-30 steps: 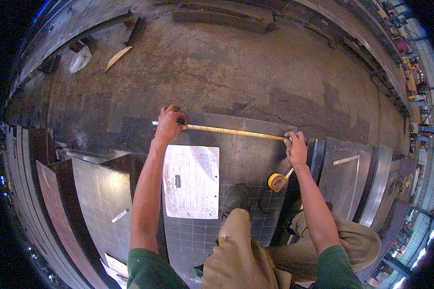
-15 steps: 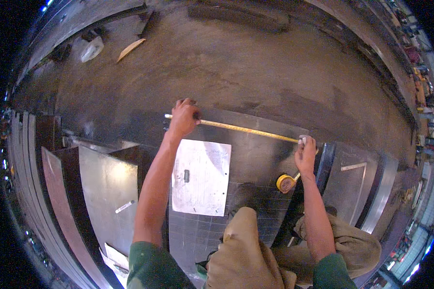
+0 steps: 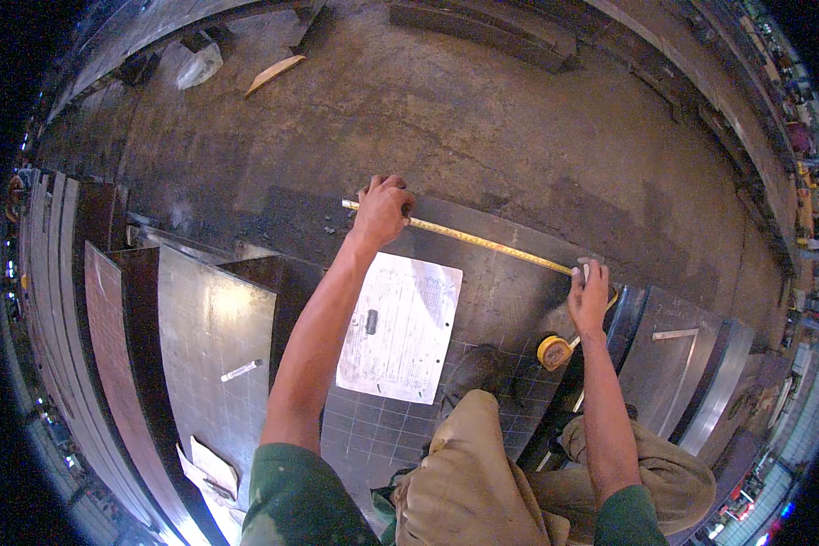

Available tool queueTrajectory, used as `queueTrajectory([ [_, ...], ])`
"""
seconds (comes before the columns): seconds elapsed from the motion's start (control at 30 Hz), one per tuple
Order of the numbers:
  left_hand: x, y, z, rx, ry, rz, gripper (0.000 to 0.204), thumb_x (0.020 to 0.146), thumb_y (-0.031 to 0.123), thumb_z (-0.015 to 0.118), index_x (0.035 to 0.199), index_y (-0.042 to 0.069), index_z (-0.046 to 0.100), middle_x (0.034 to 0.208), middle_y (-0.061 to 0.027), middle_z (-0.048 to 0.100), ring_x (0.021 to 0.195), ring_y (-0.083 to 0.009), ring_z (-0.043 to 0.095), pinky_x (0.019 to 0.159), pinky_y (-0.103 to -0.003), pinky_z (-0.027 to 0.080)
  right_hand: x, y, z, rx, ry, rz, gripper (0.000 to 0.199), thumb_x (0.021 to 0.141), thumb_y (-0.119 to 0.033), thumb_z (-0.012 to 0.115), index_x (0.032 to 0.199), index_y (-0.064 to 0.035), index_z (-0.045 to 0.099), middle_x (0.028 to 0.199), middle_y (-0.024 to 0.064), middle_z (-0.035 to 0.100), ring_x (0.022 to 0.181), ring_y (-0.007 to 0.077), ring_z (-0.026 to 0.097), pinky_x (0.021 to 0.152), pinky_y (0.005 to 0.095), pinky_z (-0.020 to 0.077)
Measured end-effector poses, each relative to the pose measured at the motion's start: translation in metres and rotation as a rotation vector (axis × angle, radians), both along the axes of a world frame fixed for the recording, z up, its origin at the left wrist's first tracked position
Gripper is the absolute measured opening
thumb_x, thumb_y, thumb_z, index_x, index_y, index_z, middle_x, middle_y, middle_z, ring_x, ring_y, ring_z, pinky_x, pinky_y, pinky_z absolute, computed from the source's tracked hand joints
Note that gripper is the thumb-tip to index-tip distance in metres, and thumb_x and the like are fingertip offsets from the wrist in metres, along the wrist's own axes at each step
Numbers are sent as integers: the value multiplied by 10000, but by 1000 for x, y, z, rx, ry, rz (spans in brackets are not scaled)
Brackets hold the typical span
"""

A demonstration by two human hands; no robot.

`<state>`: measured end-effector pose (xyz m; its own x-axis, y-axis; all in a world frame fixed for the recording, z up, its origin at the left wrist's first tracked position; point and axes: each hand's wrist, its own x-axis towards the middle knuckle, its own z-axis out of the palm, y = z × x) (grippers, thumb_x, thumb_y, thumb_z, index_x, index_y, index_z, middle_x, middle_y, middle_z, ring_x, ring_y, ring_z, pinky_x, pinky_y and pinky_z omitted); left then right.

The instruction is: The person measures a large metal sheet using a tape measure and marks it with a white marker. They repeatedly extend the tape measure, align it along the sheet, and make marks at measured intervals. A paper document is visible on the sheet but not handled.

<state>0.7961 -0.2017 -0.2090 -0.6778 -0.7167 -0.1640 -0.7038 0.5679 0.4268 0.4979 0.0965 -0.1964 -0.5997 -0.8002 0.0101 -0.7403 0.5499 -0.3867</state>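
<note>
The left hand [image 3: 384, 207] presses one end of the yellow tape [image 3: 482, 239] flat on the dark steel sheet [image 3: 510, 291] while the right hand [image 3: 590, 296] pinches it taut at the sheet's far edge, its case [image 3: 553, 352] lying beside the paper [image 3: 400, 328].

Metal workshop; stacked steel sheets [image 3: 200, 337] on grimy concrete floor [image 3: 482, 118].

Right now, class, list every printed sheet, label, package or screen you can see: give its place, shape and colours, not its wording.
Printed paper sheet: flat on the dark metal plate, beside the left forearm; white rectangle, grey print, small dark object on it.
Crumpled papers: lower left, on the shiny sheet's edge; whitish.
Clear plastic bag: upper left floor; crumpled.
No screens.
</note>
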Motion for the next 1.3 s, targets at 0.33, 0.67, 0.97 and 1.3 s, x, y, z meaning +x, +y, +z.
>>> queueTrajectory([
  [0.33, -2, 4, -11, -34, 63, 31, 239, 739, 59, 676, 936, 169, 756, 1175, -42, 616, 1173, -352, 509, 925, -548, 452, -6, 4, 1, -39, 25, 25, 195, 955, -86, 530, 1137, -19, 553, 1059, 226, 530, 976, 429, 538, 849, 477, 459],
  [0.67, -2, 3, -15, -13, 110, 17, 132, 738, 47, 659, 828, 129, 711, 1126, -53, 611, 1131, -357, 520, 893, -612, 440, -11, 19, -21, -56, 76, -40, 300, 944, -115, 539, 1224, -8, 534, 1077, 244, 522, 1030, 449, 493, 891, 499, 430],
  [0.97, -5, 0, -18, 60, 119, 0, 107, 736, 14, 658, 779, 110, 673, 1131, -82, 581, 1169, -364, 503, 942, -764, 366, -9, 26, -40, -250, -62, -133, 282, 1010, -165, 527, 1198, 35, 591, 1056, 155, 631, 932, 246, 595, 827, 374, 482],
  [1.3, -3, -1, -19, 78, 93, -7, 158, 718, 16, 699, 832, 124, 689, 1216, -79, 585, 1217, -360, 495, 957, -715, 392, 0, 21, -36, -323, -266, -237, 260, 1032, -222, 518, 1189, -48, 631, 927, 13, 616, 667, 69, 549, 564, 226, 464],
])
